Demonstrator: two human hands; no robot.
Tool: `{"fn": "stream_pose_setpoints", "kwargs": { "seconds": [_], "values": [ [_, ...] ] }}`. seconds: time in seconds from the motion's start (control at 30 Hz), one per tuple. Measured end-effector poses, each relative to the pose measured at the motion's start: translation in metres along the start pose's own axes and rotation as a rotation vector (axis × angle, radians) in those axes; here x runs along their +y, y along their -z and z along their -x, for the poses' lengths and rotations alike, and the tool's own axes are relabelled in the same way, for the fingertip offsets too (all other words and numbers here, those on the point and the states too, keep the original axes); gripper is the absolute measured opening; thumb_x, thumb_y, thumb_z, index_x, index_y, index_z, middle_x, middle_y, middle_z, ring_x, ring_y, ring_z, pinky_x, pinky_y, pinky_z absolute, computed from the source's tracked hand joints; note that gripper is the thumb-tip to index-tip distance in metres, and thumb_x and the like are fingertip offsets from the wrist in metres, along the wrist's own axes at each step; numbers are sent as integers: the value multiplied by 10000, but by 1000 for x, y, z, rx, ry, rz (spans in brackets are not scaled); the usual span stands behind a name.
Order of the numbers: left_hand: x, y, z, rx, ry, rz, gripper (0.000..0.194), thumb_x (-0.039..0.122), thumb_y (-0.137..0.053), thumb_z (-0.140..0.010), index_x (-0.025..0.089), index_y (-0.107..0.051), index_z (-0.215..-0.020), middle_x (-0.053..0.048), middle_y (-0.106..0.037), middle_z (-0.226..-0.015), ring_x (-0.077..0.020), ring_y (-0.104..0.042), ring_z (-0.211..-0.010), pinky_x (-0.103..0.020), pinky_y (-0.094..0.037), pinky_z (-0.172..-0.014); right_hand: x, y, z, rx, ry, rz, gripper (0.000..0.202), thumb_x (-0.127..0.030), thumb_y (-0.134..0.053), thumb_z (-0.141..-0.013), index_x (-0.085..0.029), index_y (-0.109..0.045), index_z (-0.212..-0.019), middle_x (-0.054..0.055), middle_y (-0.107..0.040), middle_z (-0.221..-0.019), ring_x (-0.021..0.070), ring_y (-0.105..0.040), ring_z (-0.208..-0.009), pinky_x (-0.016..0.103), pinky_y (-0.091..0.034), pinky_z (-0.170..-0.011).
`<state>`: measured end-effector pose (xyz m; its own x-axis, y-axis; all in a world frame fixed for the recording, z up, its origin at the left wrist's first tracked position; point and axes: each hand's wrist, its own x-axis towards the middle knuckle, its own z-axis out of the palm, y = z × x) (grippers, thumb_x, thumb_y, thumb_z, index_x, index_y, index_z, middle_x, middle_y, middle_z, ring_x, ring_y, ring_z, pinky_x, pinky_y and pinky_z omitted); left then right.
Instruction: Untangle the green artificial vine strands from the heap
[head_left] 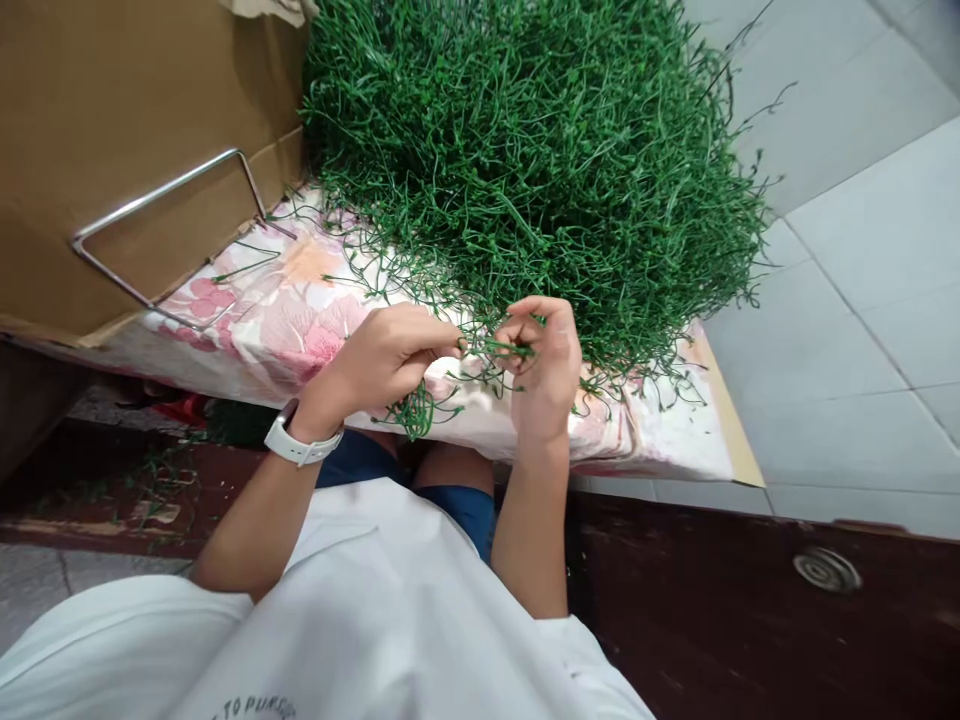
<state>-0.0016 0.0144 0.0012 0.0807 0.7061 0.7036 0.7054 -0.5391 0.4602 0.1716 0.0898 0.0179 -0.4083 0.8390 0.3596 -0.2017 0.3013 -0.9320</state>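
Observation:
A big heap of thin green plant-like stems (525,170) with small knobbed tips covers the far part of the table; I cannot tell whether they are real or plastic. My left hand (401,350), with a white watch on its wrist, is closed, and a small bunch of stems (415,412) hangs out below its palm. Thumb and forefinger point towards my other hand. My right hand (546,355) has its fingers curled around a few short green stems (511,348), which stick out to the left. Both hands are just above the table's near edge, in front of the heap.
A pink-and-white flowered cloth (300,310) covers the table, with loose stems scattered on it. At left stand a cardboard box (150,100) and a bent metal wire frame (165,190). White tiled wall (862,270) borders the right side. A dark red bench (712,590) lies below.

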Motion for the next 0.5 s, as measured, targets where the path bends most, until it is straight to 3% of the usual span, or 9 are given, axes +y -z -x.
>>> {"fn": "stream_pose_setpoints", "kwargs": {
  "seconds": [0.07, 0.23, 0.5],
  "values": [
    [1, 0, -1, 6, -23, -29, 279, 16, -451, -809, 178, -666, -734, -19, -693, -672, -156, -574, -637, -280, -432, -654, 1, 4, -3, 24, -29, -17, 403, -626, -514, -974, -228, -576, -953, -57, -461, -596, 87, -385, -501, 218, -230, -460],
    [5, -2, -3, -45, -53, -114, 263, 4, -449, -754, 185, -637, -721, -11, -652, -635, -162, -525, -605, -296, -403, -627, 4, 4, -12, 261, 39, 68, 375, -527, -681, -873, -233, -461, -798, -90, -416, -572, 45, -321, -451, 184, -225, -425],
    [6, -4, -4, 8, -98, -146, 277, -17, -438, -695, 181, -632, -715, -3, -644, -621, -156, -506, -591, -282, -403, -595, 11, -9, -22, 398, 6, -110, 390, -482, -645, -810, -261, -332, -738, -139, -259, -470, 49, -211, -378, 186, -153, -362]
  ]
}}
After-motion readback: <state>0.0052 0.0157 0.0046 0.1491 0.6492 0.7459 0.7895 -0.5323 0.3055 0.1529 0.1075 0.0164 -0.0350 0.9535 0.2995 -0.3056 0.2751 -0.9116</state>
